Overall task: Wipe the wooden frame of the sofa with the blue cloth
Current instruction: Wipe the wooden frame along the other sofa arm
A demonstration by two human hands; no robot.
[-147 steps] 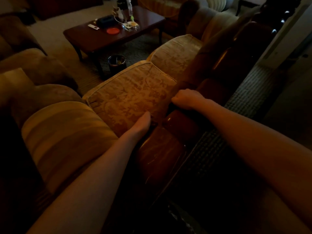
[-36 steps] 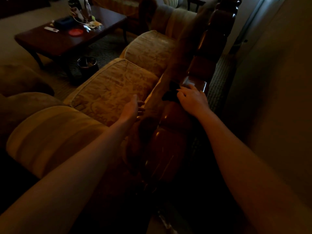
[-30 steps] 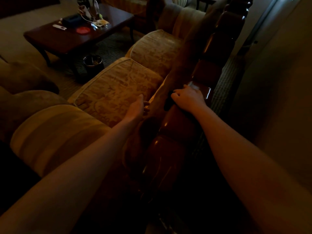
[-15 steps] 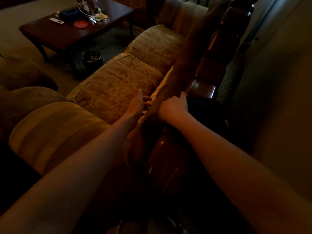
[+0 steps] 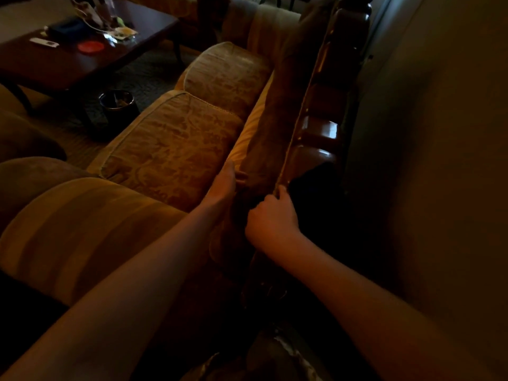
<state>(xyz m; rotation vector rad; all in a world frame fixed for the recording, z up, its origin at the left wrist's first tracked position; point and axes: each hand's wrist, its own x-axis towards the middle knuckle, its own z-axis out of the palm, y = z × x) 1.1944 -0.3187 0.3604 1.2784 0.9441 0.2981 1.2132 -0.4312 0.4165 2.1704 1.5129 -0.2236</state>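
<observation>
Wooden frame, dark and glossy, runs along the top of the sofa back away from you, catching a glint of light just beyond your right hand. That hand sits at the near stretch of the frame, fingers curled in, knuckles up, one fingertip on the piped seam where fabric meets wood. A dark mass lies just past it on the frame; in this gloom you cannot tell whether it is the cloth or shadow, nor whether the hand grips anything. Your left hand lies flat and relaxed, fingers straight, against the front of the back cushion beside the patterned seat cushion. Farther off to the left stand a coffee table bearing a red disc, and a small dark bin on the carpet.
</observation>
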